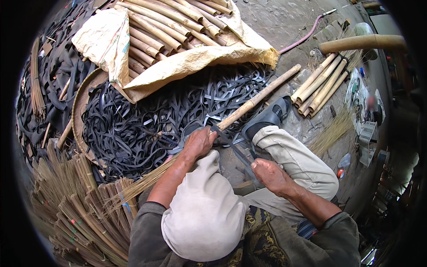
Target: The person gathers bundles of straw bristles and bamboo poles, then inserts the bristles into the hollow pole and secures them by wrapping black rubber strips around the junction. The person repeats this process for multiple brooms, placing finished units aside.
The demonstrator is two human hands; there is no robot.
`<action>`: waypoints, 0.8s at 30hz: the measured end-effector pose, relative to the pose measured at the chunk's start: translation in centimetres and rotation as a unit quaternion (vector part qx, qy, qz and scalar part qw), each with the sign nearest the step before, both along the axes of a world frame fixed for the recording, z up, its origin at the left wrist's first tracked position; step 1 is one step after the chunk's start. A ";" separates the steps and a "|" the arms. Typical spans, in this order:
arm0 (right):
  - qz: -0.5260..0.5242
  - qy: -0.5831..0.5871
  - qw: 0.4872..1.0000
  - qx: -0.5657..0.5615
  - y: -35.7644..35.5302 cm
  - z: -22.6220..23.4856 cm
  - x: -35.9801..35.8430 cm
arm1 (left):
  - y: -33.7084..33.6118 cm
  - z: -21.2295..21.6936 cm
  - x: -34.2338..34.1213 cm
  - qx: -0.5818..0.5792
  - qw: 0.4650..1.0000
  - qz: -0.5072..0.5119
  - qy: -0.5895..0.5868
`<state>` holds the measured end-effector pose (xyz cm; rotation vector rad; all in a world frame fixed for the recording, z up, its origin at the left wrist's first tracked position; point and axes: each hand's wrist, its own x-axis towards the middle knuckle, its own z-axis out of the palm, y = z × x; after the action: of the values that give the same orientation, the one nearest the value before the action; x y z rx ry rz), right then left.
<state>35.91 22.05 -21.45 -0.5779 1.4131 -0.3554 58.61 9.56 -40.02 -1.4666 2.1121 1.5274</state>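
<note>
Soft, even daylight with barely any hard shadows, sharp around the left hand (198, 143) gripping the bamboo stick (258, 100), but heavy fisheye bending, smeared detail and a thick black vignette further out toward the rim.

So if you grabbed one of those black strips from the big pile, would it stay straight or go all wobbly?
Probably wobbly: the black strips lie curled and looped over each other, so they look floppy. One likely weighs little, being thin and flat. Pulling one might drag others along, since the pile is tangled. The strip the right hand pulls looks straight only because it is taut.
</note>
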 end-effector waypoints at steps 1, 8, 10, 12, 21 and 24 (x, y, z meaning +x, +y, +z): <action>0.030 0.023 0.999 0.026 1.2 -0.6 0.0 | -0.2 0.0 0.0 0.005 1.000 0.006 0.000; 0.101 0.015 0.994 -0.042 4.7 -15.5 2.5 | -1.6 1.1 -1.1 0.416 0.883 0.174 0.127; 0.112 0.061 0.989 -0.076 3.0 -19.4 3.6 | -1.6 1.7 -1.3 0.483 0.836 0.216 0.142; 0.062 0.139 0.976 -0.156 1.1 -21.6 2.8 | -1.7 2.0 -1.3 0.556 0.775 0.257 0.155; 0.157 0.045 0.985 -0.054 -4.9 -21.8 0.0 | 0.4 -0.1 -1.5 0.466 0.839 0.225 0.169; 0.165 0.003 0.986 0.027 -6.8 -18.7 -3.3 | 1.0 -0.7 -1.6 0.360 0.900 0.190 0.158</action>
<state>32.60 15.30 -40.14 -0.7558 1.3016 -0.0516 57.06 10.59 -40.77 -1.4334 1.1341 2.4670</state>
